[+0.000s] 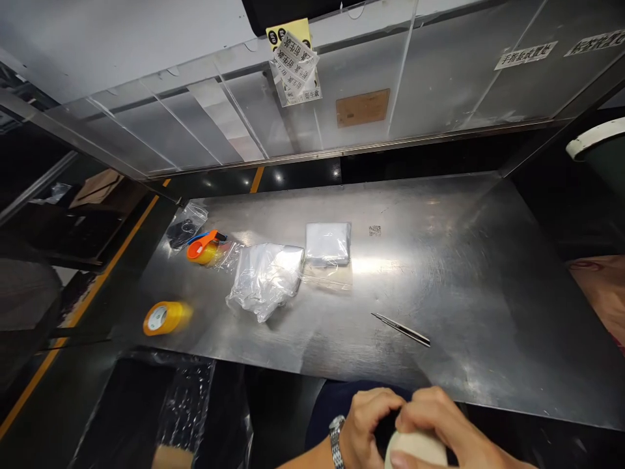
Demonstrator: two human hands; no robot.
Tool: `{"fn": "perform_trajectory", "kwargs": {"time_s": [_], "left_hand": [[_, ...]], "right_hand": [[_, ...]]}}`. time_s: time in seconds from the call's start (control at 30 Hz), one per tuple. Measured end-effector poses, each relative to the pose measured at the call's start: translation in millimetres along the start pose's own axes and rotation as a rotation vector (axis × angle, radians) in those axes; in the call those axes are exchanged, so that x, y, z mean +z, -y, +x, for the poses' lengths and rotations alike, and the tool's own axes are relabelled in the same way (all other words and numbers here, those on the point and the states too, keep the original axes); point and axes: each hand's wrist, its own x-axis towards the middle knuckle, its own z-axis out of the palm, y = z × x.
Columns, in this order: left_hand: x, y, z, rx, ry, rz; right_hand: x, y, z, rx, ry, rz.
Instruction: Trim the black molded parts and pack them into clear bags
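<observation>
At the bottom of the view, in front of the table's near edge, my right hand [452, 420] is closed round a cream-coloured rounded object [420, 448]. Its lower part is cut off by the frame, so its kind does not show. My left hand [365, 422], with a metal-banded watch [336, 433] on the wrist, is curled against the left side of the same object. Its fingertips meet the right hand's fingers at the top. Beyond the hands a slim utility knife [401, 329] lies on the metal table [463, 260].
A bundle of clear plastic bags [267, 277] and a flat stack of bags [328, 244] lie mid-table. Leftward are a yellow tape roll [166, 318], an orange tape dispenser [202, 246] and a zip bag [185, 225]. A clear panel [361, 143] stands behind; a plastic-lined box [161, 410] sits below left.
</observation>
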Motion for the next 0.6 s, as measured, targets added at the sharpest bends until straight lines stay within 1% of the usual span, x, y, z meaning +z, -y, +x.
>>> {"fn": "perform_trajectory", "kwargs": {"time_s": [0.17,0.23,0.33,0.4,0.47,0.6], "left_hand": [[-1.9,-6,10,0.018,0.043,-0.013],[-1.7,-7,13,0.020,0.035,-0.023],[-1.5,-10,16,0.052,0.009,-0.065],[-1.8,-11,16,0.107,-0.021,-0.078],[-1.8,-10,16,0.128,-0.053,-0.065],[2.8,0,10,0.049,-0.026,-0.107]], "right_hand": [[-8,3,5,-0.030,0.063,-0.048],[-11,3,7,-0.047,0.062,-0.050],[-10,-1,7,-0.072,0.011,-0.068],[-8,-4,5,-0.062,0.014,-0.073],[-6,-8,5,-0.084,0.031,-0.062],[-6,-9,10,-0.134,0.005,-0.106]]}}
